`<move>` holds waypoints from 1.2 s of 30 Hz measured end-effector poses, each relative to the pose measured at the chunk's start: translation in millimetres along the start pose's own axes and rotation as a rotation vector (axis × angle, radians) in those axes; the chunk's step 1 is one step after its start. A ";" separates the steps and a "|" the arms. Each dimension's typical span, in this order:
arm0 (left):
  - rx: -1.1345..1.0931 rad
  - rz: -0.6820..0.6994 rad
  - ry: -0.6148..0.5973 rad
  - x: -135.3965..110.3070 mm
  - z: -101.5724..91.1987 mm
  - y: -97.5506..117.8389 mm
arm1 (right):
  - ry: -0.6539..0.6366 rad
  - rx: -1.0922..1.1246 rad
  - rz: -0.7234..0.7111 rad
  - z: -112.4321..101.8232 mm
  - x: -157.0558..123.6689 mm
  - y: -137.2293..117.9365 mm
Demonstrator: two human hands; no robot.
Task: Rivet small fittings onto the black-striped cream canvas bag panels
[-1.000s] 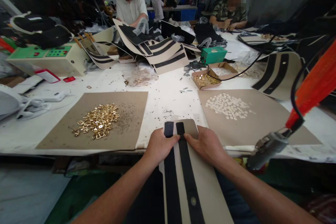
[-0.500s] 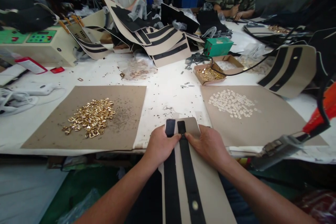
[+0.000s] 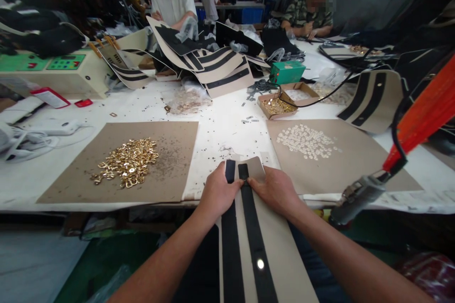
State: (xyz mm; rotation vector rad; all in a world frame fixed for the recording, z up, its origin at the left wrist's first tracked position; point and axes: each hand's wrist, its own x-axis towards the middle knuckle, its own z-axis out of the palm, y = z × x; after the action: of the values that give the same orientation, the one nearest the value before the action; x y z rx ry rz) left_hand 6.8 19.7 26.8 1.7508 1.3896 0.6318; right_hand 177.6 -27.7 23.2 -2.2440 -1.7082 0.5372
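Note:
A beige panel with two black strips (image 3: 279, 241) slants up toward the table's front edge. My left hand (image 3: 218, 189) grips its left edge near the top, fingers underneath. On the right edge my right hand (image 3: 279, 188) holds it the same way. Both thumbs press from either side on the right-hand black strip, close below its upper end. What lies under the thumb tips is too small to make out. Lower on that strip a bright round spot (image 3: 260, 263) shows; whether it is a hole or a metal disc I cannot tell.
Gold metal hooks (image 3: 133, 161) lie piled on the left board (image 3: 85, 151). Small whitish rings (image 3: 307, 141) cover part of the right board (image 3: 373, 170). An orange-sleeved hanging tool (image 3: 359, 199) is at right. Behind are a parts box (image 3: 277, 106), stacked panels (image 3: 227, 68) and co-workers.
My view has tilted up a little and shifted. Both hands keep the same grip on the panel, with the thumbs slightly shifted. The round spot on the strip looks brighter.

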 end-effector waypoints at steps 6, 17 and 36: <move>-0.056 -0.001 -0.016 2.2 0.9 -2.1 | -0.017 0.018 0.008 -3.4 -1.4 -1.5; 0.225 0.179 0.215 -11.0 -0.4 -2.2 | -0.060 -0.010 -0.022 -2.4 -3.9 -10.2; 0.177 0.425 0.179 -43.2 25.9 -12.0 | -0.073 -0.020 -0.103 5.6 -1.0 6.6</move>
State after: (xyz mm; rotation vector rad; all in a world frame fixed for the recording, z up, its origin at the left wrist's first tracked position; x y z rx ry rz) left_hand 8.5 -27.9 6.4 2.2044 1.2247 0.9347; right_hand 180.6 -30.6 15.6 -2.1609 -1.8605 0.5874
